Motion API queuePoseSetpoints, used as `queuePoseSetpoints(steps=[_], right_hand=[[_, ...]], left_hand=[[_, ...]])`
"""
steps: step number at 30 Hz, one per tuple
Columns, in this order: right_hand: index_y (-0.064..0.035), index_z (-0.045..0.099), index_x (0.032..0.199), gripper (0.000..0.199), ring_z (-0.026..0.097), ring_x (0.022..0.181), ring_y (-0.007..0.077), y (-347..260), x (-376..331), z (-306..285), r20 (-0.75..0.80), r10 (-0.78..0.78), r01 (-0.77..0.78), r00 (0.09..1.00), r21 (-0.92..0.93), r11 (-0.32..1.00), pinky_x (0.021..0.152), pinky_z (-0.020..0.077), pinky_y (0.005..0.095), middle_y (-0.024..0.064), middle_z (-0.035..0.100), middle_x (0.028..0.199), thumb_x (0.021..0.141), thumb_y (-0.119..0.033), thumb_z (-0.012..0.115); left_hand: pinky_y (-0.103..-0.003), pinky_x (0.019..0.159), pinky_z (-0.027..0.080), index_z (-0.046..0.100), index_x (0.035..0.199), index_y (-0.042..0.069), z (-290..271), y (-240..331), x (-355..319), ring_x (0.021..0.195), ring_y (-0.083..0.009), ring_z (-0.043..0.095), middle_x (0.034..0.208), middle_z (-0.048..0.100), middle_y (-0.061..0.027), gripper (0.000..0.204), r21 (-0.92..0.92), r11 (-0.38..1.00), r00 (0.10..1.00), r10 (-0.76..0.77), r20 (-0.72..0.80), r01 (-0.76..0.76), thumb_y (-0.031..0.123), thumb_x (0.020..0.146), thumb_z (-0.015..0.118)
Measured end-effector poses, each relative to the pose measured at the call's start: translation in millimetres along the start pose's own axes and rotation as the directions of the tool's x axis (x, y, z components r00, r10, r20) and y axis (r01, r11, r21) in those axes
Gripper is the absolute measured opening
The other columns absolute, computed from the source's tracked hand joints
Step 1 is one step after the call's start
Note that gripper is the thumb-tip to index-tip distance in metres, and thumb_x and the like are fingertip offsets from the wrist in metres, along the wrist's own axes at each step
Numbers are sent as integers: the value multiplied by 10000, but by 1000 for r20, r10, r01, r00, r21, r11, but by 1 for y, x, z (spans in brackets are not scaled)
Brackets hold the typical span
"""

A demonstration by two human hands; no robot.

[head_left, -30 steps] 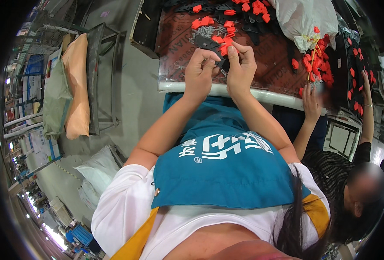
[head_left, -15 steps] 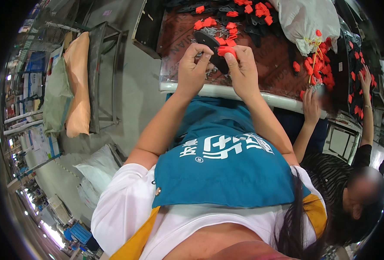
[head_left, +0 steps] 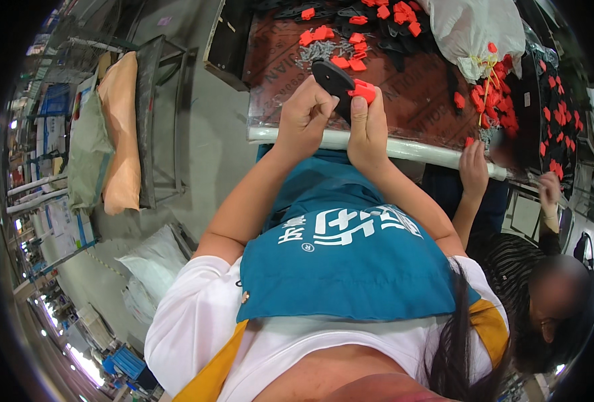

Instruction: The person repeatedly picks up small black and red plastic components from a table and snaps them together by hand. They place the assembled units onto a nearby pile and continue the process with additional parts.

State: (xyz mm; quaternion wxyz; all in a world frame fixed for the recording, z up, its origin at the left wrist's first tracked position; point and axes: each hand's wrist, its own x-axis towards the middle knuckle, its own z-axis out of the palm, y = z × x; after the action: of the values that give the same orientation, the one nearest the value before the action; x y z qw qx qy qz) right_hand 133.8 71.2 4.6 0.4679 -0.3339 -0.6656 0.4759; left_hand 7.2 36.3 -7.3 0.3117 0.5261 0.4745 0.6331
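Just above the table's front edge, my left hand (head_left: 304, 115) is closed on a flat black plastic part (head_left: 332, 75) with a rounded end and small holes. My right hand (head_left: 367, 125) pinches a small red plastic piece (head_left: 362, 91) between thumb and fingers. That red piece sits against the right side of the black part; whether it is fitted into it I cannot tell. Just beyond my hands lie loose red pieces (head_left: 340, 62) and a pile of grey screws (head_left: 318, 53).
The reddish-brown tabletop (head_left: 404, 100) has a white rolled front edge (head_left: 417, 151). More black parts (head_left: 394, 43) lie at its far side. A white sack (head_left: 478, 33) stands at the right beside a heap of red pieces (head_left: 491, 100). A co-worker (head_left: 518, 275) works at my right.
Both my hands have drawn slightly nearer to me, and the black part has turned a little. The co-worker's far hand has come back from the red and black pieces.
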Motion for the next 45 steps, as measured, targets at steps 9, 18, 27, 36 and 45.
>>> queuePoseSetpoints(steps=[9,18,27,36,45], right_hand=[[2,478,1039,273,569,685,237,-6,20,-31,312,166,-147,935,-84,986,637,447,328,161,576,786,984,-265,455],[-5,497,1057,239,563,625,214,-9,29,-42,419,143,-81,897,-163,983,591,438,311,142,565,713,953,-218,526],[-1,457,1117,340,608,709,381,-21,29,-50,467,113,9,877,-251,968,615,454,398,206,605,746,931,-269,553],[16,376,947,335,580,678,428,-23,29,-55,605,98,235,790,-446,863,547,434,442,240,573,695,909,-247,580],[21,398,1041,348,567,754,456,-22,20,-56,586,112,50,802,-254,966,618,427,467,269,578,766,918,-261,560]], left_hand=[[-209,579,330,452,764,37,-16,4,9,626,-82,359,738,403,1,144,71,996,995,-66,79,60,-19,866,536],[-210,614,345,457,797,54,-13,22,10,671,-69,375,766,410,10,144,167,976,977,-164,136,140,21,903,548],[-273,609,425,477,844,37,-9,31,11,617,-201,475,776,475,-69,75,247,969,991,-55,124,23,-11,871,527],[-388,578,484,501,832,69,-20,50,17,720,-359,572,851,543,-126,103,457,851,944,126,303,-260,-22,800,536],[-386,529,450,473,812,79,-20,56,24,661,-323,563,819,529,-81,106,445,846,917,118,380,-293,-9,787,527]])
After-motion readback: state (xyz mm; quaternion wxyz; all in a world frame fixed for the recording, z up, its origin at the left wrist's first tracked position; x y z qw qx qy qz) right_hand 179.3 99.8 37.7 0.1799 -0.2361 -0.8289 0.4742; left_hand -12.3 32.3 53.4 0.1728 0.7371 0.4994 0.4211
